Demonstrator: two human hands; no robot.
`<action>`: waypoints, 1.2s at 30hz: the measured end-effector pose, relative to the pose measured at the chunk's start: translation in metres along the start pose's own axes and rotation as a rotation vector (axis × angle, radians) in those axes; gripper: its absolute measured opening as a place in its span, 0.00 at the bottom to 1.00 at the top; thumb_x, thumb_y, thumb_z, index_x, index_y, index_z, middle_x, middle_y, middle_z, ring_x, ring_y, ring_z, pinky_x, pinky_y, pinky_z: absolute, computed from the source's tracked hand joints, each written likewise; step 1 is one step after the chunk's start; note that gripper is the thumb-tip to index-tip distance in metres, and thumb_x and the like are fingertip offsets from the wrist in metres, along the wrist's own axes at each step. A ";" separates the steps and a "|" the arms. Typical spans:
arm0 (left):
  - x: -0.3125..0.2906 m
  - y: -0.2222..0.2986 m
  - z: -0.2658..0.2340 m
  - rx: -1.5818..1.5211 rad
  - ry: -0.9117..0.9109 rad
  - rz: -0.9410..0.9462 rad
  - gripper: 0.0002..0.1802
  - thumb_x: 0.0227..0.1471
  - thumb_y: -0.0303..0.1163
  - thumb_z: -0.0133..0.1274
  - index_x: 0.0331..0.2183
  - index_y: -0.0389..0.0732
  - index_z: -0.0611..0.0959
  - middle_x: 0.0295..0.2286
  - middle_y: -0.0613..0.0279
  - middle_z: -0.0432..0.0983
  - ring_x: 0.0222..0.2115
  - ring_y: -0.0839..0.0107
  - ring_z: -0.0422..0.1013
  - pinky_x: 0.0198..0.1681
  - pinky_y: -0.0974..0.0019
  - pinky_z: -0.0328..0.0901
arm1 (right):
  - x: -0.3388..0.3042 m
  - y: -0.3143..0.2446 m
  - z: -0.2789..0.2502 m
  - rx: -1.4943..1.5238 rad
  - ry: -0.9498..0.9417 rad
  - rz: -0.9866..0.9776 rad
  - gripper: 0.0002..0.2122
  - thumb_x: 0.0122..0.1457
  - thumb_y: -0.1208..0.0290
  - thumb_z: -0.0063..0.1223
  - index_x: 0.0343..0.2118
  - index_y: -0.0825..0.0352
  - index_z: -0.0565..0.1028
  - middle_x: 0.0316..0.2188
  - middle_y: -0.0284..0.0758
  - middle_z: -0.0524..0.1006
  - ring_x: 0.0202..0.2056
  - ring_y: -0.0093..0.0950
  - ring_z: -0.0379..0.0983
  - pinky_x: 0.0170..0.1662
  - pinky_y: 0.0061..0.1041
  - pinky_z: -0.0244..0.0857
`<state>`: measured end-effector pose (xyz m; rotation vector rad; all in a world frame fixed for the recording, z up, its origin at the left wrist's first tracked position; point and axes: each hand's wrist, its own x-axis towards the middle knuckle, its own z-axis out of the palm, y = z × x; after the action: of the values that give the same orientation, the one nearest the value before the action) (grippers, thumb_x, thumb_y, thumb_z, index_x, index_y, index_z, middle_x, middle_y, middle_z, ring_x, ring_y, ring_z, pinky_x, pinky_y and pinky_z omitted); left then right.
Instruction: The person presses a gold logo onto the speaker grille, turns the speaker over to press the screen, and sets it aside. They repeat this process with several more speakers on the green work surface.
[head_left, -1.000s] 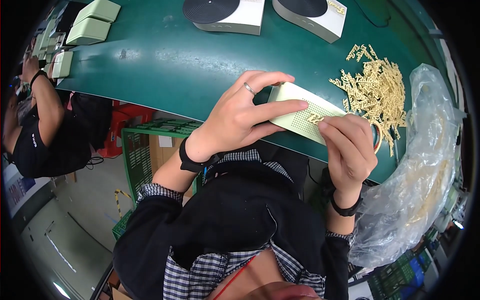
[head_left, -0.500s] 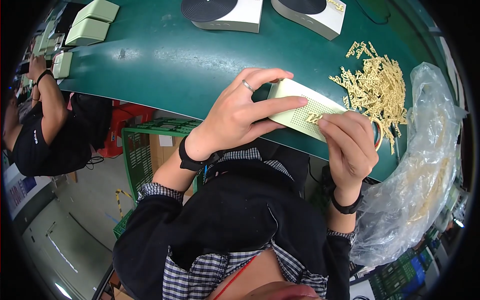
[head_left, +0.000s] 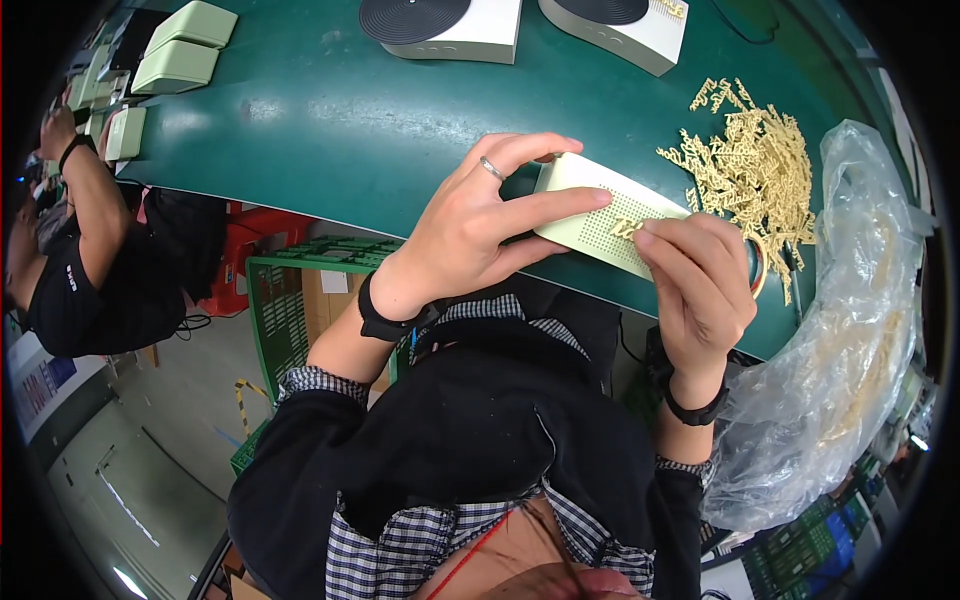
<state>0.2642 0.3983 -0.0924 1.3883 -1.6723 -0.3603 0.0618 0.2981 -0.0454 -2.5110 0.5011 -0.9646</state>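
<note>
Closest in, the person's black top point(head_left: 430, 430) sits over a checked shirt point(head_left: 400, 540). Just beyond it, the left hand point(head_left: 475, 215) clasps a pale green box point(head_left: 598, 232), index finger laid along its perforated face, thumb along the near side and the other fingers curled at the far edge. The right hand point(head_left: 700, 285) pinches one end of a small gold lettering piece point(head_left: 625, 229) between thumb and forefinger, at that same face; whether the piece lies fully flat there is hard to tell. The box is slanted at the near edge of a green desk point(head_left: 330, 135), and it is unclear whether it rests on the surface. Below the desk, to the left, stands a green crate point(head_left: 275, 310). A clear plastic bag point(head_left: 825, 370) droops at the right, beside a heap of gold lettering point(head_left: 755, 170). Farther across are two white units with black discs, the left one point(head_left: 490, 35) near the right one point(head_left: 640, 45). Off to the far left, a co-worker point(head_left: 95, 220) is near more pale green casings point(head_left: 175, 65).
</note>
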 end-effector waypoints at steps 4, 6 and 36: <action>0.005 0.006 -0.005 -0.056 0.007 -0.015 0.28 0.33 0.22 0.67 0.43 0.44 0.84 0.51 0.54 0.68 0.48 0.59 0.66 0.49 0.60 0.65 | 0.001 -0.001 -0.003 -0.033 -0.053 0.034 0.10 0.42 0.81 0.64 0.31 0.68 0.81 0.34 0.36 0.78 0.37 0.34 0.71 0.40 0.30 0.65; 0.007 0.005 -0.006 -0.082 0.010 -0.021 0.27 0.33 0.22 0.66 0.42 0.42 0.84 0.51 0.53 0.69 0.48 0.60 0.66 0.49 0.60 0.65 | 0.002 0.000 -0.005 -0.082 -0.085 0.036 0.10 0.43 0.80 0.63 0.32 0.68 0.82 0.39 0.38 0.76 0.41 0.34 0.70 0.45 0.30 0.64; 0.043 0.027 0.018 -0.372 0.000 -0.394 0.22 0.40 0.30 0.68 0.36 0.38 0.74 0.31 0.65 0.72 0.34 0.80 0.69 0.38 0.74 0.66 | -0.013 0.006 0.007 0.474 0.162 0.601 0.13 0.47 0.77 0.64 0.39 0.70 0.80 0.38 0.35 0.71 0.44 0.27 0.66 0.52 0.24 0.58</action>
<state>0.2347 0.3636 -0.0639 1.4207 -1.2422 -0.8503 0.0569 0.3004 -0.0605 -1.7190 0.8906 -0.9091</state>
